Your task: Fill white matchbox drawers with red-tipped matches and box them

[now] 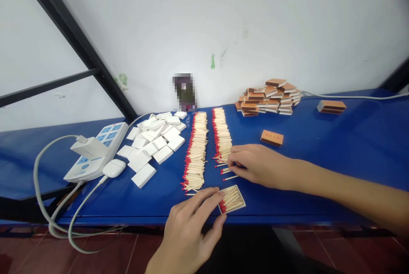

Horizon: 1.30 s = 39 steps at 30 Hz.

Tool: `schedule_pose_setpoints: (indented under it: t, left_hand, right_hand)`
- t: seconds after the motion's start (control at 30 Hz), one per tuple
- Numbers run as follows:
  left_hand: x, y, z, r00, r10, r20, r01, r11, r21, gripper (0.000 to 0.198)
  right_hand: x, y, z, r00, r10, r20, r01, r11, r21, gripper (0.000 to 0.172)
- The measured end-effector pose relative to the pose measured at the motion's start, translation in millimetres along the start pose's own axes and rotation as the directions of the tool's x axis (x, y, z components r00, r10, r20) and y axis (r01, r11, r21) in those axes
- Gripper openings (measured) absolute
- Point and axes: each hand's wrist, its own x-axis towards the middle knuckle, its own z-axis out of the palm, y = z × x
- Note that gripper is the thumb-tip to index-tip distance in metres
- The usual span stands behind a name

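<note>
My left hand (191,227) grips the left end of a small white tray (245,204) at the blue table's front edge. Red-tipped matches (233,199) lie inside that tray. With its fingers pressed together, my right hand (252,163) touches the lower end of the right-hand row of matches (222,133); whether a match is between the fingertips is hidden. A few loose matches (230,178) lie just below it. The other long row of matches (196,150) runs parallel on the left. Beyond my right hand sits a closed orange matchbox (271,137).
White trays (162,154) lie heaped on the left, beside a power strip (110,144) with a charger, cables and a white case (114,168). Orange matchboxes (271,99) are piled at the back right, with another box (331,106) farther right. A blurred object (185,93) leans on the wall.
</note>
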Motion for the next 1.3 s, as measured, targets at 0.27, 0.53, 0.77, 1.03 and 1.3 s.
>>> schedule_pose_setpoints:
  t: [0.27, 0.53, 0.77, 1.03, 1.3]
  left_hand:
    - [-1.8, 0.0, 0.8, 1.0, -0.001, 0.002, 0.001, 1.0, -0.013, 0.025]
    - [0.1, 0.9, 0.4, 1.0, 0.0, 0.002, 0.0, 1.0, -0.01, 0.025]
    - [0.4, 2.0, -3.0, 1.0, 0.009, -0.007, -0.009, 0.999, -0.049, 0.024]
    - [1.0, 4.5, -6.5, 0.999, 0.032, -0.011, -0.032, 0.997, -0.066, 0.021]
    - [0.6, 4.2, -6.2, 1.0, 0.027, -0.008, -0.027, 0.997, -0.074, 0.023]
  right_hand:
    - [-3.0, -2.8, -8.5, 0.999, 0.009, 0.034, -0.012, 0.994, 0.11, 0.012]
    - [3.1, 2.5, -3.0, 0.999, -0.005, -0.053, 0.003, 0.999, -0.053, 0.016]
    - [6.0, 3.4, 4.0, 0.998, 0.002, -0.061, -0.007, 0.996, -0.092, 0.015]
    - [5.0, 2.8, -0.1, 1.0, -0.022, -0.021, 0.022, 1.0, -0.023, 0.017]
    - [-3.4, 0.7, -12.5, 0.996, 0.021, 0.091, -0.032, 0.991, 0.131, 0.01]
